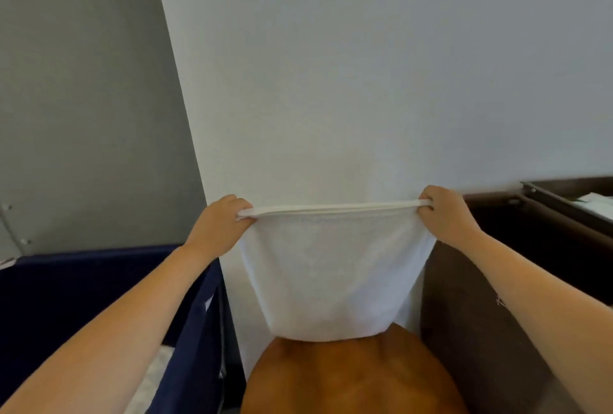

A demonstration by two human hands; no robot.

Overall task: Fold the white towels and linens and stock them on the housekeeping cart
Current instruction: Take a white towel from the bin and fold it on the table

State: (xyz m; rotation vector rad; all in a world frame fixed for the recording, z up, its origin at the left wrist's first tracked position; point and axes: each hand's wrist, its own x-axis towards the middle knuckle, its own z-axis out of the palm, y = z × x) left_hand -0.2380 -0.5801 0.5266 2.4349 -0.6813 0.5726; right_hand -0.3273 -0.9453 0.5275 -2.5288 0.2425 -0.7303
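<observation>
Head view: nearest the camera, two bare forearms reach forward and a little upward from the lower corners, spread wide. Low between them sits a rounded brown surface (351, 377), smooth like a leather seat, though I cannot tell exactly what it is. A navy fabric bin (83, 284) stands to the left and a dark wooden cabinet (471, 330) to the right.

Further out, the left hand (225, 214) and the right hand (444, 211) each pinch an upper corner of a white towel (335, 267), fingers curled over the top hem. The hands are level and well apart, so the top edge runs taut between them. Two hems lie together along that edge, so the towel looks doubled once already. It hangs free in the air, its lower fold just above the brown surface; whether they touch I cannot tell.

Behind the towel is a white wall (365, 81), and a grey wall (83, 81) lies to the left. At far right some white items (597, 201) lie on a dark tray, too blurred to name.

I judge this to be mid-fold on one towel. The next move likely calls for bringing the two hands together so the corners meet with the hems aligned. The folded towel then has to go to the cart, which is not clearly in view.
</observation>
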